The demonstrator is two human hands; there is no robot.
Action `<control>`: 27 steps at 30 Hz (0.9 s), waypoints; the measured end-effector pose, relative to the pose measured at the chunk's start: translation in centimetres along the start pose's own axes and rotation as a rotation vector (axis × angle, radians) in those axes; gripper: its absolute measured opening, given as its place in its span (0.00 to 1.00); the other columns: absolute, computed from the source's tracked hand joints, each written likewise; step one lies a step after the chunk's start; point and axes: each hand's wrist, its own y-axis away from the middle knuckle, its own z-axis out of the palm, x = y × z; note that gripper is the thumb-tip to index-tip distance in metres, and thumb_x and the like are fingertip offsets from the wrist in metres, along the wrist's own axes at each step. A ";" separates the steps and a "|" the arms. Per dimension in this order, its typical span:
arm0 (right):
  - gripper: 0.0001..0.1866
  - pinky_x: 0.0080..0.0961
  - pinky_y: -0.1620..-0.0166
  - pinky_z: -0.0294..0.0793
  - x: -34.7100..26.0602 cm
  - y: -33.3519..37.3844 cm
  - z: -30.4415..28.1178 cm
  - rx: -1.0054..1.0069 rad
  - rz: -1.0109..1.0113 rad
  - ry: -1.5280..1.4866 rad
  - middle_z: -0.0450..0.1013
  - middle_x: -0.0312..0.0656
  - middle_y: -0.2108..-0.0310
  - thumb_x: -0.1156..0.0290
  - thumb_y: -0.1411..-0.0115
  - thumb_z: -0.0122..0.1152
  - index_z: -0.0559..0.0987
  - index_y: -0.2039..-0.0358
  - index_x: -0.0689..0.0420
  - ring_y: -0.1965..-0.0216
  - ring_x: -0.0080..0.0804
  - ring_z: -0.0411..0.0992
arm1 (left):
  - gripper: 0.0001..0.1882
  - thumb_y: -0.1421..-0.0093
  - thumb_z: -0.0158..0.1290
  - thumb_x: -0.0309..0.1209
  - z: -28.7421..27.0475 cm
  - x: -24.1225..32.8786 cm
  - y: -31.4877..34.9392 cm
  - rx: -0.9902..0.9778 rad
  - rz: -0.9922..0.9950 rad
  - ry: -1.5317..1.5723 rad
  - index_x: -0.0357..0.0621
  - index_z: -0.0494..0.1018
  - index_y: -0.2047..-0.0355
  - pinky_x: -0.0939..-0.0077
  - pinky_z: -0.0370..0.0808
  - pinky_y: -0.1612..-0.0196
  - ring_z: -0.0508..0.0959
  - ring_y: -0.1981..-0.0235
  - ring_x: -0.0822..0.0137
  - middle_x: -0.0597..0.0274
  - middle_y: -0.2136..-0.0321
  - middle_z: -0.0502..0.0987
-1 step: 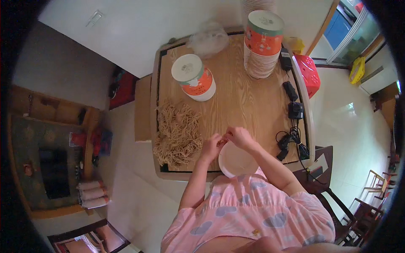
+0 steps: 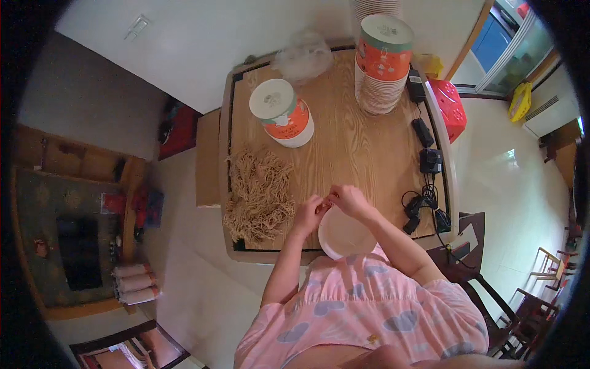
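A round white paper tub [image 2: 346, 232] stands at the near edge of the table, right in front of me, with its open mouth facing up. My left hand [image 2: 311, 213] and my right hand [image 2: 349, 200] meet at the tub's far left rim. Both hands are closed, fingertips pinched together. What they pinch is too small and too covered by the fingers to name. Left of my hands lies a loose heap of tan crinkled paper cords or strands [image 2: 260, 195]. Beyond the heap, an orange, green and white paper tub [image 2: 283, 114] sits upside down.
A tall stack of similar tubs [image 2: 384, 64] rises at the far right of the wooden table [image 2: 335, 147]. A clear plastic bag [image 2: 304, 58] lies at the back edge. Black adapters and cables [image 2: 430, 161] run along the right side. A dark chair [image 2: 473, 237] stands near the right corner.
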 end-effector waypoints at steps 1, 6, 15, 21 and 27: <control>0.13 0.40 0.68 0.69 0.0 0.0 0.0 0.000 0.002 0.000 0.71 0.51 0.77 0.60 0.48 0.49 0.75 0.75 0.57 0.71 0.49 0.71 | 0.05 0.49 0.52 0.28 0.3 -0.4 0.1 0.000 -0.038 0.143 0.43 0.73 0.70 0.74 0.70 0.74 0.74 0.76 0.66 0.60 0.76 0.72; 0.12 0.40 0.68 0.69 -0.2 0.1 -0.5 -0.008 -0.063 -0.020 0.72 0.50 0.76 0.62 0.49 0.52 0.75 0.74 0.57 0.71 0.49 0.71 | 0.05 0.46 0.51 0.28 1.9 -1.1 0.9 0.025 -0.271 0.673 0.41 0.72 0.70 0.82 0.69 0.74 0.72 0.77 0.77 0.65 0.77 0.73; 0.08 0.34 0.68 0.69 -1.5 0.6 0.2 0.164 -0.109 -0.071 0.72 0.45 0.78 0.67 0.52 0.56 0.75 0.77 0.59 0.74 0.43 0.71 | 0.06 0.44 0.49 0.30 1.2 -2.0 0.8 0.008 -0.626 1.346 0.41 0.71 0.70 0.87 0.68 0.71 0.71 0.75 0.77 0.68 0.76 0.73; 0.06 0.40 0.53 0.59 -1.8 1.8 1.2 0.257 -0.272 -0.033 0.71 0.40 0.75 0.67 0.51 0.55 0.76 0.77 0.54 0.67 0.38 0.68 | 0.06 0.44 0.48 0.31 1.2 -1.3 0.9 0.048 -0.659 1.467 0.42 0.72 0.70 0.84 0.69 0.69 0.73 0.75 0.76 0.66 0.75 0.74; 0.06 0.39 0.52 0.59 -1.6 2.2 1.5 0.286 -0.317 0.055 0.71 0.39 0.74 0.68 0.51 0.55 0.77 0.74 0.54 0.67 0.37 0.68 | 0.07 0.45 0.49 0.31 1.3 -1.5 1.1 0.099 -0.678 1.375 0.41 0.73 0.70 0.79 0.71 0.67 0.74 0.73 0.72 0.64 0.75 0.75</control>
